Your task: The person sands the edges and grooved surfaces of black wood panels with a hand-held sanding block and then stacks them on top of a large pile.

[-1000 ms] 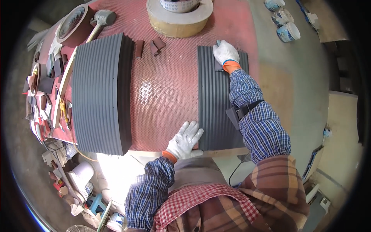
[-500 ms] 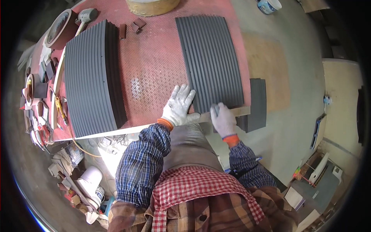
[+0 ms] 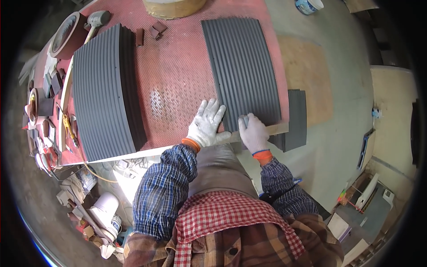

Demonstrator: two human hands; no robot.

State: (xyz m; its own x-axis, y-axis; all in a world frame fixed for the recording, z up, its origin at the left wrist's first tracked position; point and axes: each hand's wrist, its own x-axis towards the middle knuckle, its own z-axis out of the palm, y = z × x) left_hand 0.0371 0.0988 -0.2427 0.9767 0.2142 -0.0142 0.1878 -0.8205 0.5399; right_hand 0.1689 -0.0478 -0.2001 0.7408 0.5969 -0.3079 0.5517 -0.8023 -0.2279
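A dark grey ribbed panel (image 3: 242, 71), slightly curved, lies on the red textured tabletop (image 3: 175, 66). My left hand (image 3: 206, 122), in a white glove, rests flat with its fingers stretched out at the panel's near left corner. Its thumb points right along the table's near edge. My right hand (image 3: 253, 132), also gloved, is closed at the panel's near edge. A little of something greyish shows by its fingers, but I cannot make out what it is. On the left of the table lies a stack of similar ribbed panels (image 3: 100, 93).
A mallet (image 3: 98, 18), a brown tape roll (image 3: 69, 34) and several small tools lie at the table's left. Brown sandpaper pieces (image 3: 158, 30) sit near a round tan object (image 3: 173, 8). More ribbed panels (image 3: 297, 118) lie lower, beyond the right edge. A white bucket (image 3: 104, 208) is below left.
My right hand has shifted slightly left along the panel's near edge, staying closed. The left hand keeps its place at the corner.
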